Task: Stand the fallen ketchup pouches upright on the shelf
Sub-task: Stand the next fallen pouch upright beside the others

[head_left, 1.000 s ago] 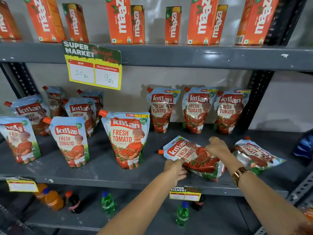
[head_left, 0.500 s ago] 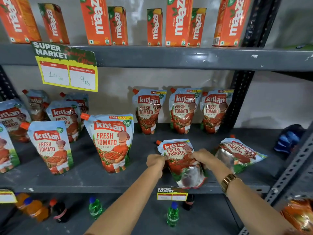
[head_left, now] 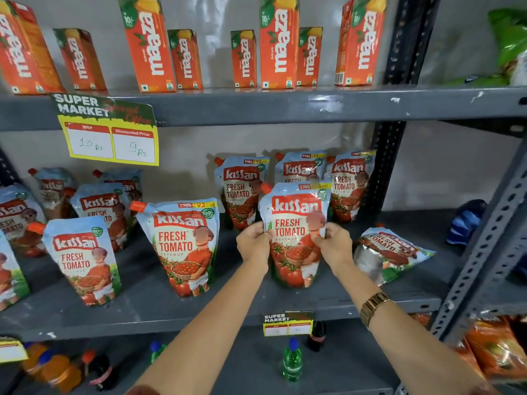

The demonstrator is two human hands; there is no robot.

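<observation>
- Held ketchup pouch (head_left: 295, 232): upright on the grey middle shelf (head_left: 148, 306), label facing the camera, orange spout at its upper left corner. Its base sits on the shelf surface, near the front edge.
- Left hand (head_left: 252, 242): closed on the left edge of the held ketchup pouch at mid-height, fingers wrapped round the side seam.
- Right hand (head_left: 336, 246): closed on the right edge of the held ketchup pouch at the same height, thumb pressed on the front face. A gold watch (head_left: 373, 306) sits on this wrist.
- Fallen ketchup pouch (head_left: 390, 252): lying flat on the middle shelf, just to the right of the held ketchup pouch, label up and tilted, close to the right hand but apart from it.
- Back row pouches (head_left: 242, 189): three upright units directly behind the held ketchup pouch, against the rear wall; the middle one is partly hidden by it.
- Large front pouch (head_left: 182, 246): upright, to the left of the held ketchup pouch, beyond the left hand.
- Further pouches (head_left: 82, 258): upright, farther left of the held ketchup pouch, in several rows.
- Juice cartons (head_left: 278, 44): upright on the shelf above the held ketchup pouch.
- Price tag (head_left: 109, 138): yellow and green, hung from the upper shelf edge, up and left of the held ketchup pouch.
- Green bottle (head_left: 292, 360): on the level below the held ketchup pouch.
</observation>
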